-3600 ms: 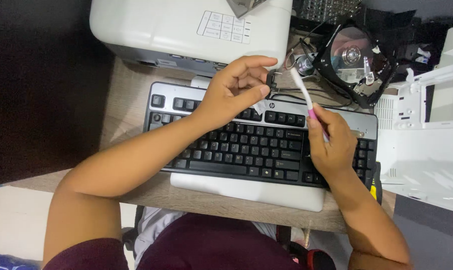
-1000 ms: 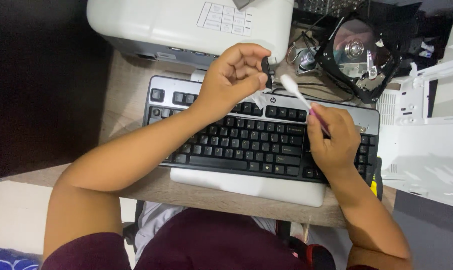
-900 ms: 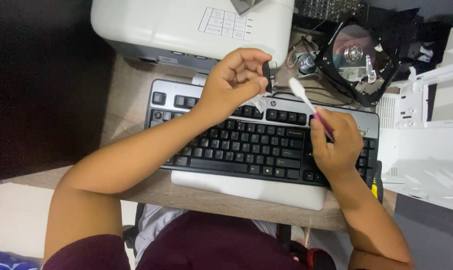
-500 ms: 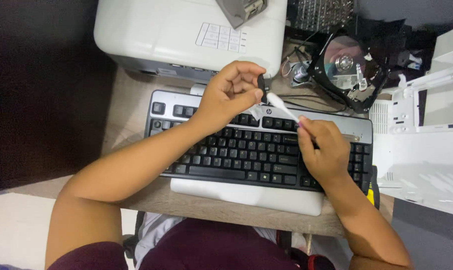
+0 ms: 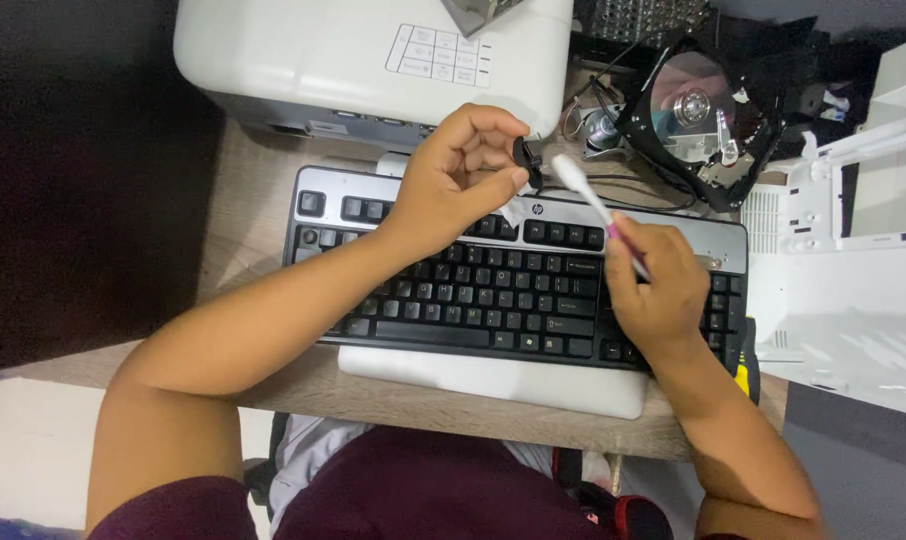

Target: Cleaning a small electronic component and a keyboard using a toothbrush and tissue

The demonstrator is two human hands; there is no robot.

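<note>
- Left hand, frame centre-top: fingers curled tight, thumb and forefinger pinching a small black part above the keyboard's top edge.
- Right hand, right of centre: closed round the pink handle of a white brush; the brush head points up-left and ends just beside the black part.
- Keyboard: black keys, silver frame, pale wrist rest, lying on a wooden desk; both hands and forearms cover parts of the key rows.
- White machine, upper left, stands behind the keyboard; its top is cut off by the frame.
- Opened hard drive, upper right, platter exposed, with loose cables just left of it.
- White casing, right edge, partly out of frame.
- Yellow-and-black tool near the right wrist, mostly hidden; kind cannot be told.
- The black part is too small to identify.
- Count: two hands, one brush, one keyboard, one drive.
</note>
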